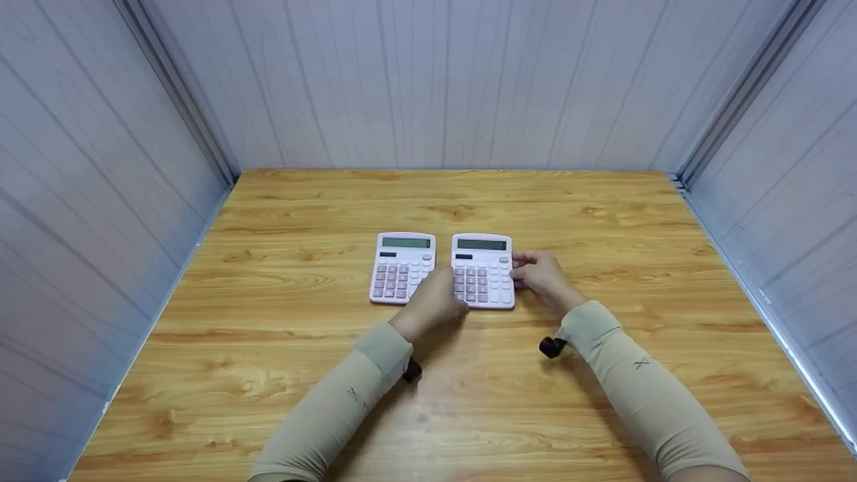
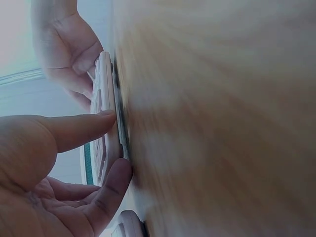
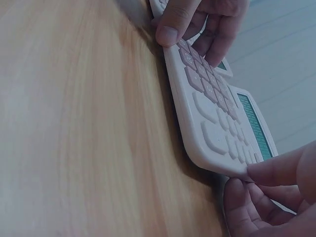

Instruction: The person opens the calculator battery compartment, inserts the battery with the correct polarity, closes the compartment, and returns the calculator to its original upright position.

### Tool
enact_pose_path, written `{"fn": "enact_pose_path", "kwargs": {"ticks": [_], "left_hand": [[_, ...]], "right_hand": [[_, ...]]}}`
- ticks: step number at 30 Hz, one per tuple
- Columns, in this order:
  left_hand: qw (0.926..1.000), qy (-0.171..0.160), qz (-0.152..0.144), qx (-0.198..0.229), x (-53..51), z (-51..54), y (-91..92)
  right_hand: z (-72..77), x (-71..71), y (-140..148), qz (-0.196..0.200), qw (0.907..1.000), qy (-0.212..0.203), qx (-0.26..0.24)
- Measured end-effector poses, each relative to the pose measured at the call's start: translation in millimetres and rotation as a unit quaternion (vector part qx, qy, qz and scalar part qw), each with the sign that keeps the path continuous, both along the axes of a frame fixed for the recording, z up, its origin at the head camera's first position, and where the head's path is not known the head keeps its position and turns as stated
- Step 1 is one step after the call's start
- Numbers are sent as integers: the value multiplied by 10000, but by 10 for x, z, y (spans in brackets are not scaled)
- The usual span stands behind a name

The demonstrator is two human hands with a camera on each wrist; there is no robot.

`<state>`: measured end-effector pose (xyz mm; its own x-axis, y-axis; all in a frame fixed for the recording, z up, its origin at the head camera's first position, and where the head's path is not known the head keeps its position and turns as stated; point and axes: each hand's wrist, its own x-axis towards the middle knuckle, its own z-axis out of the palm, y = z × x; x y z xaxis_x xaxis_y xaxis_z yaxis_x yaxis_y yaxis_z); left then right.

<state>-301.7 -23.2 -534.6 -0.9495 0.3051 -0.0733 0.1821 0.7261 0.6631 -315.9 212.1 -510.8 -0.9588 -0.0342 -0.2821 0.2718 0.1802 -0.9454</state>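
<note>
Two pale pink calculators lie side by side in the head view. Both hands are at the right calculator point(image 1: 499, 278), whose green display faces away from me. My left hand point(image 1: 434, 298) grips its left side near the lower corner, the thumb point(image 2: 94, 127) against the near edge. With thumb and fingers, my right hand point(image 1: 541, 276) pinches its right edge; the right wrist view shows the fingertips point(image 3: 236, 191) low against the rim. Whether its underside touches the table cannot be told. The left calculator point(image 1: 385, 281) sits just beside the left hand, its lower right corner hidden by that hand.
The wood-patterned table point(image 1: 268, 361) meets a pale panelled wall point(image 1: 428, 87) at the back. Similar walls stand at left and right. Black wrist-worn pieces point(image 1: 552, 347) hang below both sleeves, close over the tabletop.
</note>
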Motion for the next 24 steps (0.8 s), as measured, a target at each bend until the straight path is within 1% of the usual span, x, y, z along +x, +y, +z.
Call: {"fn": "enact_pose_path", "kwargs": {"ticks": [1,3,4,6,8,11,13,17,19,21,24], "left_hand": [[10000,-40,-22,-41,-4,6,-2],[9999,-34,-54,-121,-35,-34,1],[9999,-33,-69,-155,-36,-38,1],[9998,-42,-74,-173,-16,-13,0],[9998,-77,-88,-141,40,69,-3],[9997,-209,-109,-106,144,245,-7],[9994,-275,-121,-144,193,331,-5],[9992,-356,-99,-177,221,372,-10],[9995,-264,-113,-111,226,382,-27],[9998,-159,-85,53,225,394,-50],[9996,90,40,255,221,431,-102]], "right_hand": [[-2,-5,-4,5,10000,-9,28],[-3,-14,-12,5,9999,-11,101],[-4,-20,-13,-9,9999,-22,148],[-5,-28,-14,-6,9997,-36,253],[-5,-32,-17,-6,9993,-66,360],[3,-37,-17,6,9989,-76,464],[7,-39,-20,4,9987,-63,500],[17,-38,-20,15,9984,-36,559],[29,-34,-17,13,9981,-40,611],[48,-28,-8,-28,9979,-15,650],[83,-18,11,-139,9980,82,606]]}}
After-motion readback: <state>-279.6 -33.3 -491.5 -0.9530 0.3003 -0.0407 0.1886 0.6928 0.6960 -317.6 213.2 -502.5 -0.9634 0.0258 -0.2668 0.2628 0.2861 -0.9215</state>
